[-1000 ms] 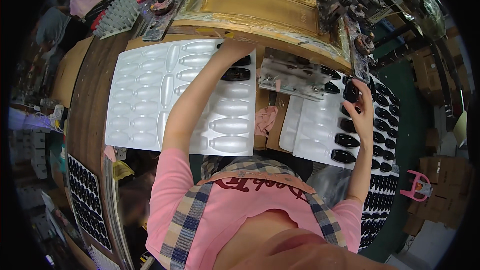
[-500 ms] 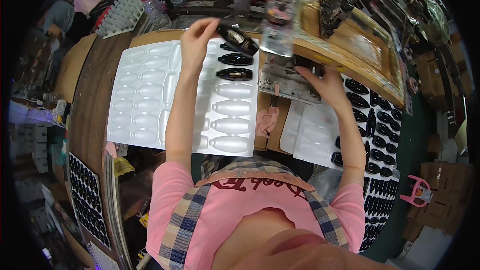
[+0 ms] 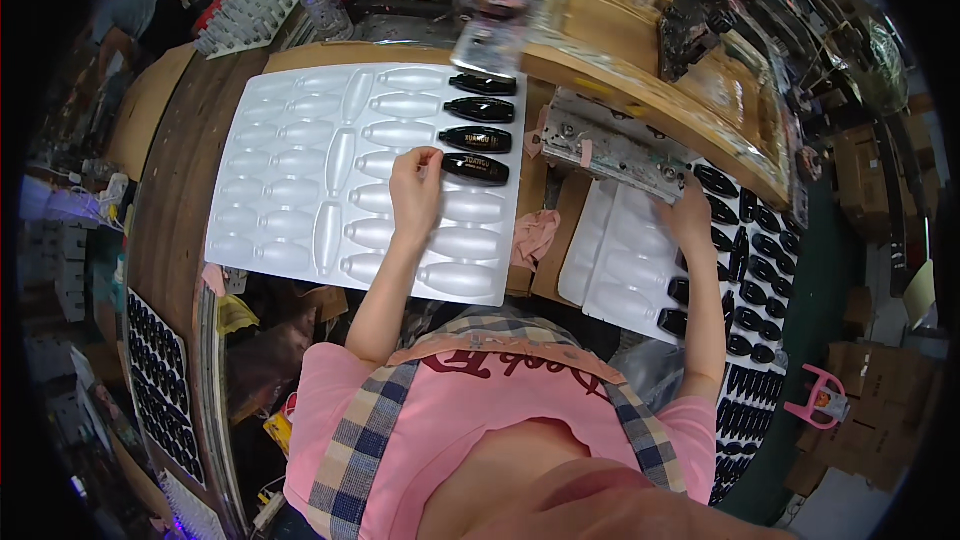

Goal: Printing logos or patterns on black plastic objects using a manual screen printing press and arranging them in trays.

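Note:
My left hand [image 3: 417, 195] is closed on the neck end of a black bottle [image 3: 478, 169] with light printing, laid in a white molded tray [image 3: 275, 120]. Above it, several other black bottles [image 3: 478, 138] lie in the tray's right column. My right hand [image 3: 688, 215] is at the lower right edge of a metal jig [image 3: 610, 145], over a second white tray [image 3: 615, 275] partly filled with black bottles; its fingertips are partly hidden, and I cannot tell what they hold. A wooden printing frame [image 3: 650, 95] stands above the jig.
A pink cloth [image 3: 535, 240] lies between the trays. Clear bottles [image 3: 245, 20] stand in a rack at upper left, near a person [image 3: 130, 25]. Trays of black bottles sit at left [image 3: 160, 380] and lower right [image 3: 745, 390]. A pink stool [image 3: 815, 400] and cartons [image 3: 860, 420] are at right.
My left hand has brought a black bottle down from above into the tray. My right hand has moved lower along the jig. The wooden frame has swung up and rightward since a second ago.

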The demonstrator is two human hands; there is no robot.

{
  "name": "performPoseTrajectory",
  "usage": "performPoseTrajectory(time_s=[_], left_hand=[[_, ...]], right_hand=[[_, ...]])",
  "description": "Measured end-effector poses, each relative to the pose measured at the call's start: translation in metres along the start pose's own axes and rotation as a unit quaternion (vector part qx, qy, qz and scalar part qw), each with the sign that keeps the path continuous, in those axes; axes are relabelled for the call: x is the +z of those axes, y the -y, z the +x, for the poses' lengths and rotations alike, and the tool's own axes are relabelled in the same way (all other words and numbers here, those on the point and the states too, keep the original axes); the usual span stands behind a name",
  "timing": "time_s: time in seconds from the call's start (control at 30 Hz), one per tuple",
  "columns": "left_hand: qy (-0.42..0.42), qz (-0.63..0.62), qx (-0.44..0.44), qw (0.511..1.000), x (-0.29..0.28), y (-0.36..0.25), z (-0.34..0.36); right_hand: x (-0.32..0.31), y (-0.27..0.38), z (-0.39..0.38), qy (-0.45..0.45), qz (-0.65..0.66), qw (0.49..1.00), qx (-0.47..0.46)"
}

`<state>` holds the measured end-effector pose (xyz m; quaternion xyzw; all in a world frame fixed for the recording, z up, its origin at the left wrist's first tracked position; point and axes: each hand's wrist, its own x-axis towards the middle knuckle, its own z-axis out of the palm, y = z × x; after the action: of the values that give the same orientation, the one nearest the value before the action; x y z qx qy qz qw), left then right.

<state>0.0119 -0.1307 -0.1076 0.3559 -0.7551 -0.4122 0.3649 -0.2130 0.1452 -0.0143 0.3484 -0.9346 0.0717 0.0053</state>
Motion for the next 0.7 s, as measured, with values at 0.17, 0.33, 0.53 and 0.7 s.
performPoseTrajectory(time_s=[0.17, 0.33, 0.53, 0.7], left_hand=[[-0.015, -0.014, 0.037, 0.999, -0.003, 0.005, -0.002], [-0.034, -0.081, 0.190, 0.978, -0.003, -0.055, 0.034], [0.213, -0.043, 0.321, 0.922, 0.054, -0.116, 0.095], [0.179, -0.031, 0.358, 0.916, 0.099, -0.116, 0.136]], right_hand=[[0.012, -0.016, 0.004, -0.057, 0.035, 0.997, -0.034], [-0.013, -0.015, -0.015, -0.034, 0.221, 0.972, 0.069], [-0.043, -0.004, -0.021, -0.106, 0.382, 0.916, -0.052], [-0.048, 0.011, 0.007, -0.103, 0.391, 0.914, -0.042]])
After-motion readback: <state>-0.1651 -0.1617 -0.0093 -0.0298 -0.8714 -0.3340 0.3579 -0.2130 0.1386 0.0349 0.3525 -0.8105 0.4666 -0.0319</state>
